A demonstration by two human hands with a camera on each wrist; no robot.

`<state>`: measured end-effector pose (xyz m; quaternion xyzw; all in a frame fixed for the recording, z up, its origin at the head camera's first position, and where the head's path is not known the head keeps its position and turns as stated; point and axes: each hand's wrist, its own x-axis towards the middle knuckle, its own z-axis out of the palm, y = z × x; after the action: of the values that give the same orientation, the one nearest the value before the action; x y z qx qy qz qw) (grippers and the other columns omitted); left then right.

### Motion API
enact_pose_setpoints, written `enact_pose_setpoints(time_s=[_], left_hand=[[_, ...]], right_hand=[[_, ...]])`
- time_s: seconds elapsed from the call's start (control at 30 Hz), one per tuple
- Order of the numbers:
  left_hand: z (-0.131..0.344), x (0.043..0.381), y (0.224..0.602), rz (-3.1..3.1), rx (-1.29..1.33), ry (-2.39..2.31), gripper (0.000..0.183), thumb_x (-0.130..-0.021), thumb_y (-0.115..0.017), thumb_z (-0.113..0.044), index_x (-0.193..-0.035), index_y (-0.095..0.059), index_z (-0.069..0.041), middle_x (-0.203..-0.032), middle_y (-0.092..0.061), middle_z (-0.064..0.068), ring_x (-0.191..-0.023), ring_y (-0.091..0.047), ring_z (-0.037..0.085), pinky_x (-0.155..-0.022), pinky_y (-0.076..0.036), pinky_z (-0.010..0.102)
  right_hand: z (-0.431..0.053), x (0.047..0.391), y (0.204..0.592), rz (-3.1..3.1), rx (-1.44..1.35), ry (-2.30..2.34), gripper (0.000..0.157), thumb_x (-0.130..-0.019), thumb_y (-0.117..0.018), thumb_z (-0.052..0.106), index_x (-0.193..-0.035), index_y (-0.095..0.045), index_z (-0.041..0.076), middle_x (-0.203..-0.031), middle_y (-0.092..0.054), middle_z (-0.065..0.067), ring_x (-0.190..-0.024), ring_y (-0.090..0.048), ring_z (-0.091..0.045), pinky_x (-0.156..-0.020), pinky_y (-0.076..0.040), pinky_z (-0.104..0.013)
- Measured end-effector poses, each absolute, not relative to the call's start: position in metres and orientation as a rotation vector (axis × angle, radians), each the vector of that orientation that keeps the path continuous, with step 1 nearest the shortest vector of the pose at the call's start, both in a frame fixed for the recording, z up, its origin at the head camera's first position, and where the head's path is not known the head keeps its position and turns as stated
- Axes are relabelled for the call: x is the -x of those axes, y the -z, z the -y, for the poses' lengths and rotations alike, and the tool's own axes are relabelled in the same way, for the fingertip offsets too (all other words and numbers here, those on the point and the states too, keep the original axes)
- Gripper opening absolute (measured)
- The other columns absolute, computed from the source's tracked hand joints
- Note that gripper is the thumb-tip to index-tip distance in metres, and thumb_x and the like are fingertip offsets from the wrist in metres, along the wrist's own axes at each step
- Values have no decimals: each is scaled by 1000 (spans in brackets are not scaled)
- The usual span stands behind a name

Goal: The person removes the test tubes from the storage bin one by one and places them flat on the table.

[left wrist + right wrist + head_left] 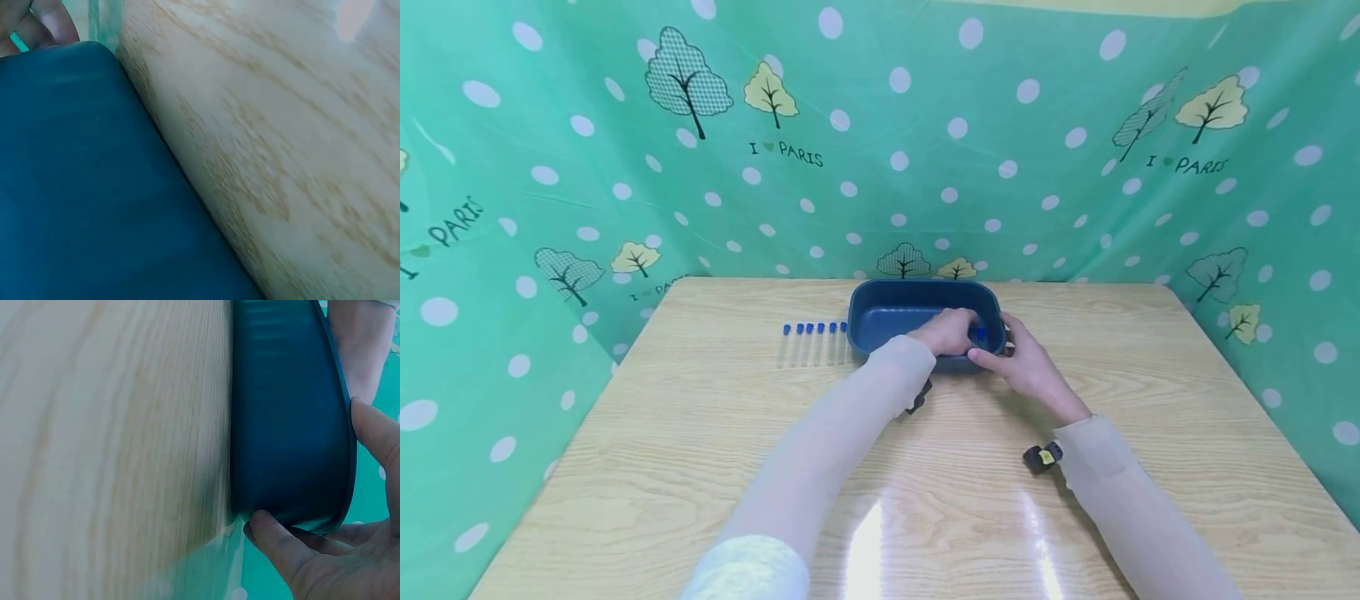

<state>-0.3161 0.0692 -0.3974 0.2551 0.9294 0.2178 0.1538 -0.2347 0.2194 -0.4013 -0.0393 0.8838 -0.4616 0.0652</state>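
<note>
A dark blue plastic basin [887,318] stands toward the back of the table. My left hand [946,332] reaches over its near rim into the right part. Beside those fingers a small blue cap [981,333] shows inside the basin; the fingertips are hidden, so I cannot tell whether they hold it. My right hand [1026,362] grips the basin's near right corner. In the right wrist view its thumb touches the rim of the basin [294,412], with the other fingers round the lower end. The left wrist view shows mainly the basin's outer wall [100,175].
Left of the basin, several clear tubes with blue caps [809,328] lie side by side in a row on the wood-grain table [700,433]. Behind and at both sides hangs a green dotted cloth [925,183] with printed trees.
</note>
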Motion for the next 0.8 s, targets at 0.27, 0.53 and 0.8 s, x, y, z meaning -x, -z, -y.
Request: enact_pose_setpoints(time_s=[0.27,0.53,0.8], left_hand=[[-75,318,401,-2646,-759,-691,46,-84,-72,-28,-126,-61,-12,-123,-63,4,-117,-55,21,-98,-43,35],[-76,317,401,-2655,-762,-702,40,-86,-70,-20,-125,-62,-13,-122,-63,5,-110,-57,19,-95,-44,34],[-74,317,401,-2678,-713,-632,41,-87,-70,-24,-126,-61,-16,-124,-62,3,-111,-57,18,-96,-44,35]], right_hand=[[-219,234,400,-2680,125,1373,99,-83,-64,58,-154,-10,14,-152,-24,-24,-128,-41,-45,-97,-43,-51],[-220,235,400,-2687,115,1366,101,-82,-64,59,-154,-10,14,-152,-23,-24,-129,-40,-45,-97,-43,-51],[-220,234,400,-2679,103,1357,102,-81,-64,59,-154,-9,15,-152,-23,-24,-128,-41,-44,-97,-43,-51]])
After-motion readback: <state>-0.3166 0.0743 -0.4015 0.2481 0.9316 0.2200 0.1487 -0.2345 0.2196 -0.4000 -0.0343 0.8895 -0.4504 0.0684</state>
